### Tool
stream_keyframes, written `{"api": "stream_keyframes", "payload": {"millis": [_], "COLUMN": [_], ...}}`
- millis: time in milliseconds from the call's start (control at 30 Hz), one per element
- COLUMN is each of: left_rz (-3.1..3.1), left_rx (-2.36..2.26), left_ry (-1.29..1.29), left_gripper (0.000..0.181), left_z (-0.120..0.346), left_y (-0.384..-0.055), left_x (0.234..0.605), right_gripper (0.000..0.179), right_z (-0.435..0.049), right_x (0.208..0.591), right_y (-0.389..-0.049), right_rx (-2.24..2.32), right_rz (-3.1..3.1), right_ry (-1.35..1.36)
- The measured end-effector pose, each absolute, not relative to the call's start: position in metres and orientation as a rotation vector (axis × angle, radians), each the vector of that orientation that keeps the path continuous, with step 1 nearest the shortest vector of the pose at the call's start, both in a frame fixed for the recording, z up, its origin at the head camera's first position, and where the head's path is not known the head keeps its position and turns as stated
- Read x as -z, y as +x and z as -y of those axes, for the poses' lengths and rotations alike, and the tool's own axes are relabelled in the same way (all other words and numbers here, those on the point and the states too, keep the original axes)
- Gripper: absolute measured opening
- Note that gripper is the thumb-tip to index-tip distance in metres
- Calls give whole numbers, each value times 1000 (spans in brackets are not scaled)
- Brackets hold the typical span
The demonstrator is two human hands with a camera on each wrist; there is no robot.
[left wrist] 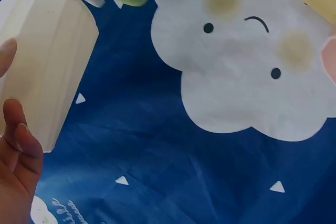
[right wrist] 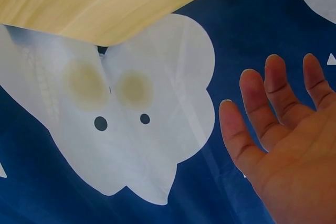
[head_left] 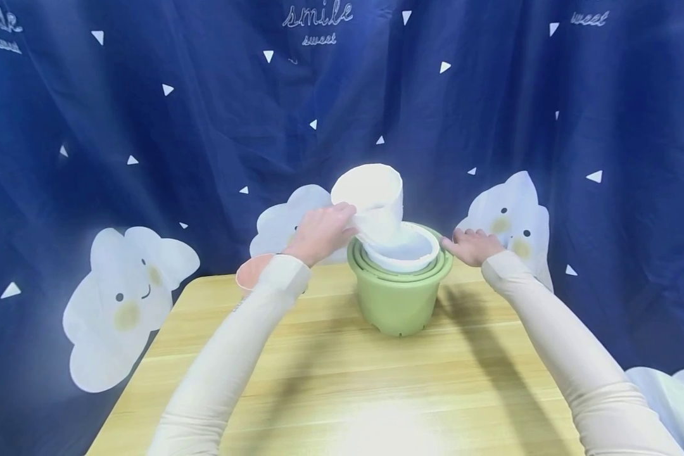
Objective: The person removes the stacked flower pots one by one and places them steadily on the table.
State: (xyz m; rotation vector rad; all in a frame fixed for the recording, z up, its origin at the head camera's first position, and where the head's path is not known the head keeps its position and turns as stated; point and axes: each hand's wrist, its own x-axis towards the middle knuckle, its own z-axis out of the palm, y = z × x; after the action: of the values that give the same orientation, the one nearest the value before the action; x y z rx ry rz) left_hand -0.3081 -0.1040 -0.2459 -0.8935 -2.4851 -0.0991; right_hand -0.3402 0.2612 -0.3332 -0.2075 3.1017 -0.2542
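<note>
My left hand (head_left: pixel 322 233) grips a white flowerpot (head_left: pixel 370 183) by its side and holds it tilted above a nested stack of pots. In the left wrist view the fingers (left wrist: pixel 14 114) lie against the pot's ribbed wall. Outermost in the stack is a green pot (head_left: pixel 399 304) with slots round its base. More green rims show inside it, and a pale white pot (head_left: pixel 422 244) sits innermost, partly hidden by the tilted one. Beside the green rim, on the right, is my right hand (head_left: pixel 474 246), its thumb at the rim. Its other fingers (right wrist: pixel 281 85) are spread and loosely bent.
A pink pot (head_left: pixel 253 272) stands at the table's back left, partly covered by my left sleeve. The stack stands on a light wooden table (head_left: pixel 319 380) near its back edge. Behind hangs a dark blue curtain (head_left: pixel 216 126) with white clouds and triangles.
</note>
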Motion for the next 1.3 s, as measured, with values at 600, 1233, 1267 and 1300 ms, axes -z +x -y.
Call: {"api": "stream_keyframes", "payload": {"millis": [600, 1233, 1267, 1300], "left_rz": [2565, 2635, 2644, 2652], "left_rx": [45, 3, 0, -5], "left_ry": [-732, -682, -683, -684], "left_gripper": [18, 23, 23, 23], "left_z": [149, 179, 180, 180], "left_y": [-320, -334, -333, -333], "left_x": [263, 314, 317, 320], "right_gripper": [84, 81, 81, 81], "right_z": [-266, -264, -264, -264], "right_x": [335, 335, 336, 336], "right_y": [-340, -342, -342, -342], "right_rx": [276, 301, 305, 308], "right_rz": [-3095, -3086, -3085, -3085], "right_ry": [-196, -180, -181, -183]}}
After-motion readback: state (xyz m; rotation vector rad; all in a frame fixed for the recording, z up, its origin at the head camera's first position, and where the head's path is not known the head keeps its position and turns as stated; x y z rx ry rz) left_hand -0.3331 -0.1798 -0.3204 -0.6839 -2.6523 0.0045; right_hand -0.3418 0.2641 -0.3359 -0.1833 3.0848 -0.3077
